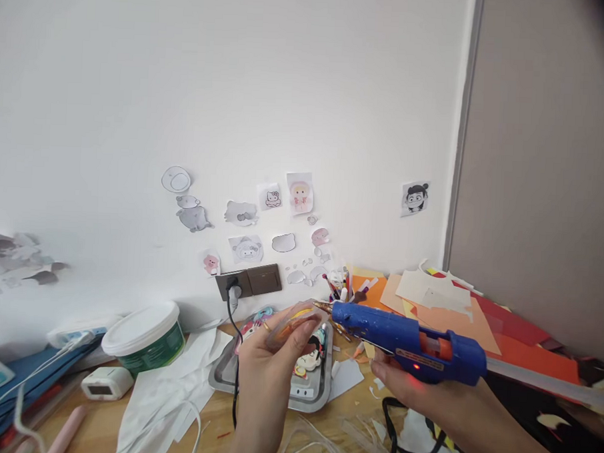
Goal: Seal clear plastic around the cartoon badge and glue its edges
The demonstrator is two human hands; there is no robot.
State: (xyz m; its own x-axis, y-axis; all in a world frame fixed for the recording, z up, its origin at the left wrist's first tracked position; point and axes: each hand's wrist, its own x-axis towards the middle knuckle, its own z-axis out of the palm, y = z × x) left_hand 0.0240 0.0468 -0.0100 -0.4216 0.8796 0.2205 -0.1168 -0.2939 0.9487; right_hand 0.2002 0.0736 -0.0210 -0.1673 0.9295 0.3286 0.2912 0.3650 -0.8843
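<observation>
In my right hand [425, 395] is a blue hot glue gun [378, 323], gripped by its handle with a red light glowing on its side. A translucent glue stick [535, 380] sticks out of its back end. My left hand [268, 368] pinches a thin, clear-edged piece with yellow and orange on it [298, 320] between thumb and fingers. The nozzle sits at the upper right edge of this piece; whether they touch I cannot tell. Below lies a metal tray [322, 401] with colourful cartoon cutouts, partly hidden by my left hand.
A white-lidded green tub [149, 343], a small white digital clock [105, 383] and white paper [159, 394] lie left. Coloured paper sheets [478, 321] pile up at right. A black cord [390, 431] loops in front; a plug [234, 294] sits in the wall socket.
</observation>
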